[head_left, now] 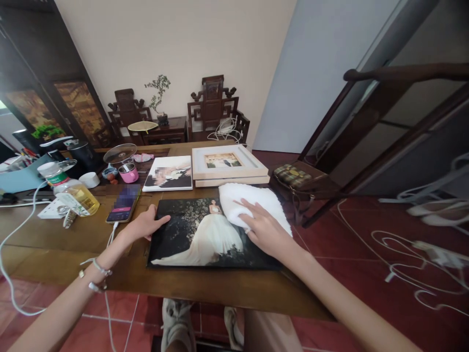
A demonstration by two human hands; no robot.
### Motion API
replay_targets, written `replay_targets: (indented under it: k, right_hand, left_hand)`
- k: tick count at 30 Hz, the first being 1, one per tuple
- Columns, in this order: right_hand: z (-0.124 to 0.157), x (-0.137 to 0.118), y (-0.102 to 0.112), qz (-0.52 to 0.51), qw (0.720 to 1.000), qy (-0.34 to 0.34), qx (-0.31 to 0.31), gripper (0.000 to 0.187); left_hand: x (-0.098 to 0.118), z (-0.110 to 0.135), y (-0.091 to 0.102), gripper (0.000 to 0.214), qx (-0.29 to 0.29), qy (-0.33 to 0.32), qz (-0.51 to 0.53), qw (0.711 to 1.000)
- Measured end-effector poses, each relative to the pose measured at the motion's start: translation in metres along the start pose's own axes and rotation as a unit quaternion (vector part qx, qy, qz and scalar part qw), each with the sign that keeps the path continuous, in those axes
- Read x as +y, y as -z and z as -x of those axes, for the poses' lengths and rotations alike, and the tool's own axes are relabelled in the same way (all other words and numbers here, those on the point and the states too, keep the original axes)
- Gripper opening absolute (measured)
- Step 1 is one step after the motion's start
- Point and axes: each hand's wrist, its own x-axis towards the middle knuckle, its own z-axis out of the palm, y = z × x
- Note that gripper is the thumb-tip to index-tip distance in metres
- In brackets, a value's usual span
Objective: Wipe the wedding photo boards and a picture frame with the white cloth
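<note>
A large dark photo panel [198, 234] showing a figure in a long white gown lies flat on the wooden table [76, 247]. My left hand [146, 222] grips its left edge, with the thumb on top and the other fingers at the side, partly hidden. Over the panel's upper right part is a fluffy white cloth [271, 208], which overhangs the right edge. My right hand [262, 227] presses on this cloth, its fingers bunching a fold, and a ring shows on one finger.
Behind the panel lie a smaller photo board [169, 173] and stacked pale picture frames [230, 164]. To the left are a charging phone [123, 205], a pink cup [128, 172], a bottle of yellow liquid [82, 195] and a power strip [53, 209]. A chair holding a plaid bag [293, 177] stands right.
</note>
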Motion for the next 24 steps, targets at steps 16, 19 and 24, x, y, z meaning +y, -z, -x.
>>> replay_targets:
  k: [16,19,24]
  right_hand:
    - [-0.018,0.009,-0.008,-0.024,0.999,0.037,-0.022,0.054]
    - [0.006,-0.015,-0.001,-0.025,0.997,0.07,-0.037,0.055]
    - [0.067,-0.07,0.014,-0.054,0.987,0.144,-0.037,0.041]
  left_hand:
    - [-0.007,0.01,-0.053,0.055,0.203,-0.211,-0.102,0.951]
    - [-0.007,0.012,-0.066,0.042,0.201,-0.222,-0.083,0.951]
    - [-0.013,0.008,-0.064,0.045,0.182,-0.211,-0.1,0.955]
